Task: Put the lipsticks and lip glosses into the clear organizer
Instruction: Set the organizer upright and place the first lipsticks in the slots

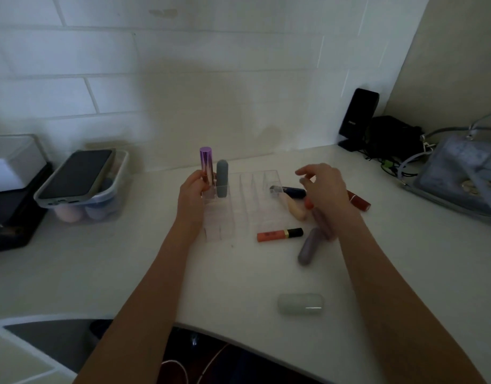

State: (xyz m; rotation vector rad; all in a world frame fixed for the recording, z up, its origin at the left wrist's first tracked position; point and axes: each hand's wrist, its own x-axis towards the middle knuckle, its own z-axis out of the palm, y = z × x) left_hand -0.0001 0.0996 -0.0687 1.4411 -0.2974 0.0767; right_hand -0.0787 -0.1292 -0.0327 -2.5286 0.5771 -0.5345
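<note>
Step in hand: left hand (193, 194) grips purple lipstick (205, 167), standing it in back corner slot of clear organizer (240, 200), just beside grey lipstick (222, 178) already upright there. Other slots look bare. Right hand (321, 195) hovers over loose tubes, fingers loosely curled; blurry, cannot tell if holding any. Next move likely: let go, pick orange lip gloss (280, 234) from counter (128, 273).

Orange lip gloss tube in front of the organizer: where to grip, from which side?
Pinch the orange lip gloss tube mid-barrel, across its long sides, coming from above. It lies flat, black cap pointing right, alone on the counter, with the clear organizer behind and the right hand hovering nearest.
</note>
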